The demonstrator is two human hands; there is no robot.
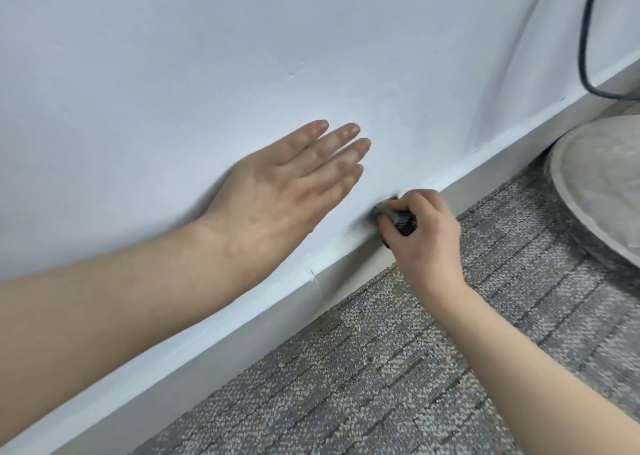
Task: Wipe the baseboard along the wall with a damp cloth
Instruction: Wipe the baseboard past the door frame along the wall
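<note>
left hand [277,191]: spread open, fingers straight and close together, palm laid flat on the white wall [173,56] above the baseboard.
right hand [422,236]: fingers curled round a bunched cloth, pressing it to the baseboard.
cloth [398,217]: grey with a dark mesh patch, wadded small, on the baseboard's top edge where it meets the wall.
baseboard [242,347]: pale grey, runs diagonally, small crack left of the hands.
floor: grey patterned carpet [363,368].
far right: round grey disc [602,184] on the carpet, black cable [585,38] hanging down the wall.
</note>
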